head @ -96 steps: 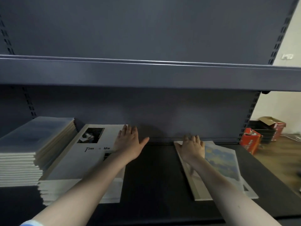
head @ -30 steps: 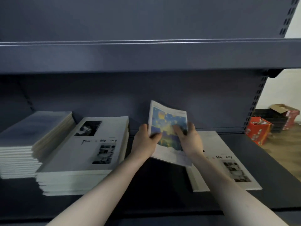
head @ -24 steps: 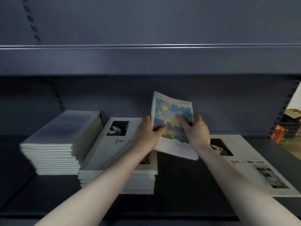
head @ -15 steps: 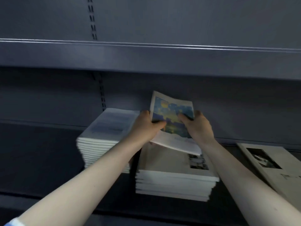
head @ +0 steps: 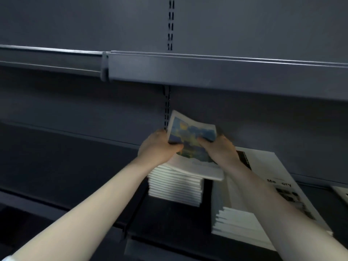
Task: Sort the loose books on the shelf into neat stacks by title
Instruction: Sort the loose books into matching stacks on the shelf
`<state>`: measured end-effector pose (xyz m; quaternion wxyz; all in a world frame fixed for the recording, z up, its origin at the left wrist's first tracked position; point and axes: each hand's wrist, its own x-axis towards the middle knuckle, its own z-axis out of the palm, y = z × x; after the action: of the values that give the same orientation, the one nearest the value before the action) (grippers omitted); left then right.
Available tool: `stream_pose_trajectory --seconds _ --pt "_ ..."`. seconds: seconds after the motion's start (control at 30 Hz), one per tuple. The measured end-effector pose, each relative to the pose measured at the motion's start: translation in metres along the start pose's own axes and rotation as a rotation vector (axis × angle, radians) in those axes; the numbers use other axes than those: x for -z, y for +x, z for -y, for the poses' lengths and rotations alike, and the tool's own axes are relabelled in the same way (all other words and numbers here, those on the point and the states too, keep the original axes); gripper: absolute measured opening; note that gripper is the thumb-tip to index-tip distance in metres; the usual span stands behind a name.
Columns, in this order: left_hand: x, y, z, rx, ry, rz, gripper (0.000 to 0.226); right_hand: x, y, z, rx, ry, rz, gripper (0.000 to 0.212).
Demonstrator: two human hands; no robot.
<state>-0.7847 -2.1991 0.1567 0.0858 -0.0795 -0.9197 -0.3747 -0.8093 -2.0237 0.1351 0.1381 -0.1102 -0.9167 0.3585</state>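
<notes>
A thin book with a blue and yellow painted cover [head: 191,137] is tilted up, its lower edge over the left stack of books [head: 175,189]. My left hand [head: 157,147] grips its left edge with the thumb on the cover. My right hand [head: 219,147] grips its right side the same way. To the right stands a stack of white "Time Memory" books [head: 271,187], partly behind my right forearm. The corner of another white book [head: 341,194] shows at the far right edge.
The dark shelf board [head: 66,166] stretches bare to the left of the stacks. An upper shelf's front rail [head: 207,72] hangs above the hands. A slotted upright [head: 167,108] runs down the back panel just behind the held book.
Both hands have carried the painted book leftward, from over the "Time Memory" stack to over the left stack. My view has swung left too, so the stacks now sit further right.
</notes>
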Motion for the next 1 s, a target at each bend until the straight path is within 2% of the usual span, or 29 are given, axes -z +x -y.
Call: stream_pose_trajectory --seconds 0.07,0.2,0.33,0.57,1.0 --pt "0.002 0.002 0.011 0.014 0.077 0.011 0.020 -0.011 -0.002 0.002 -0.016 -0.044 0.049 0.072" --pt "-0.009 0.012 0.035 0.049 0.265 0.027 0.039 -0.022 -0.006 0.004 -0.036 -0.139 0.077 0.075" --pt "-0.019 0.018 0.038 0.031 0.200 0.053 0.047 -0.025 -0.004 0.004 -0.064 -0.143 0.087 0.082" --pt "-0.026 0.040 0.035 -0.001 0.215 0.131 0.044 -0.027 0.013 0.005 -0.087 -0.115 0.105 0.076" --pt "-0.028 0.052 0.036 0.012 0.175 0.142 0.048 -0.034 0.020 0.003 -0.078 -0.079 0.065 0.074"
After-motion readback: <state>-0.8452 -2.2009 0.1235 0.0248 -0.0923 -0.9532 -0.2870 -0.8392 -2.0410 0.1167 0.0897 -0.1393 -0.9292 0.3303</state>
